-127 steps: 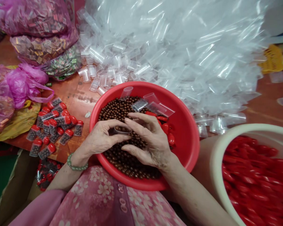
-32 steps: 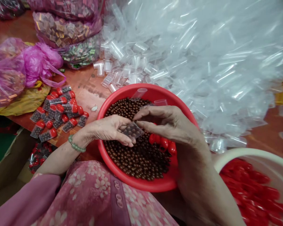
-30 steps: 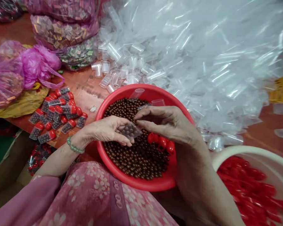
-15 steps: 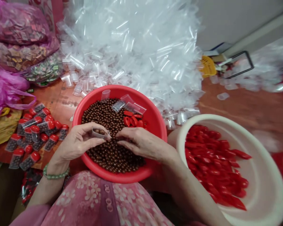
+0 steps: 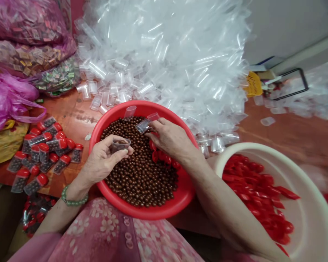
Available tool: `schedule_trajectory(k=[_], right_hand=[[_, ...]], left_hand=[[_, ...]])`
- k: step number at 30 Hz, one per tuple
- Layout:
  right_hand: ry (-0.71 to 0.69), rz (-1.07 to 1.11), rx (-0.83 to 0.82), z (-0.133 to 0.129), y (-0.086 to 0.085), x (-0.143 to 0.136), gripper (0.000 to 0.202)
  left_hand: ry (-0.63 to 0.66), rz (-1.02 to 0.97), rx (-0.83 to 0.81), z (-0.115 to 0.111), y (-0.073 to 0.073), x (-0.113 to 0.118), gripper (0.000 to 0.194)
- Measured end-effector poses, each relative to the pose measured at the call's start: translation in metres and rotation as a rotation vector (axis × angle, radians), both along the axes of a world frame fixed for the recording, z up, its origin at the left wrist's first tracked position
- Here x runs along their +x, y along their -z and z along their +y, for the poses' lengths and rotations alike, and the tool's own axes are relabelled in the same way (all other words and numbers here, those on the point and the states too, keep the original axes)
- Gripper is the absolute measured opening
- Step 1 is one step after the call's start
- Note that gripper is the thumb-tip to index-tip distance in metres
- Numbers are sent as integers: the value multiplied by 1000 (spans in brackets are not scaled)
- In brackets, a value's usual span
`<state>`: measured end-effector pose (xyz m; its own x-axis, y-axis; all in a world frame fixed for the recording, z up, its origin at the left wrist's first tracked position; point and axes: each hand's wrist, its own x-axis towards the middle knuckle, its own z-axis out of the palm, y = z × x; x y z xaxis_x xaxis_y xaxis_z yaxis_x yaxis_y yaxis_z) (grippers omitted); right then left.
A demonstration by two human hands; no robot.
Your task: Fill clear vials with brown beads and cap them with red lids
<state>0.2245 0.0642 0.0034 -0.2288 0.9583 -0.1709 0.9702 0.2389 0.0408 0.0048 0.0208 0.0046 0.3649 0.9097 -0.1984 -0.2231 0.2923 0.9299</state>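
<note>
My left hand (image 5: 106, 156) grips a small clear plastic container (image 5: 120, 144) between thumb and fingers, its open mouth upward, with brown balls inside. Below it, glossy brown balls (image 5: 136, 178) fill much of a red basin (image 5: 190, 189). My right hand (image 5: 171, 138) is over the far right of the basin, thumb and forefinger apart, above some red caps (image 5: 164, 158) that it partly covers. Right by its fingertips lies another clear container (image 5: 143, 126); whether they touch, I cannot tell.
A big heap of clear containers (image 5: 166, 65) rises behind the basin. At right, a white tub (image 5: 311, 203) holds red caps (image 5: 254, 189). Filled, red-capped containers (image 5: 49, 145) lie at left, near pink bags (image 5: 30, 25). A yellow basket (image 5: 253, 83) stands far right.
My right hand has moved from the balls beside the left hand's container, up and right to the red caps. My left hand still holds its container. The view has shifted slightly.
</note>
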Motion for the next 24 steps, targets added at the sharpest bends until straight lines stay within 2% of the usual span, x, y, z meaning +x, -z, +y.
schedule_trajectory(k=[3,6,9,12,14,17,20,22,24], right_hand=[[-10,-137,-38,2,2,-1,22],[4,-242,-127,0,6,-2,22],[-14,-269,-172,-3,7,-4,26],[-34,-201,-105,-7,6,2,26],[-28,-27,23,-12,5,9,23],[54,529,157,-20,1,16,19],[263,1147,56,-29,-4,8,19],[396,1426,-69,-33,-6,-4,22],[481,1604,-199,-36,-9,-15,28]], left_hand=[[10,-52,-37,2,2,1,16],[11,-143,-85,3,5,2,25],[12,-200,-105,4,8,2,37],[43,-241,-124,3,11,1,41],[66,-265,-135,2,12,0,42],[89,-297,-147,2,14,-1,44],[88,-296,-156,3,15,0,44],[72,-285,-161,3,15,1,45],[57,-278,-175,2,15,2,48]])
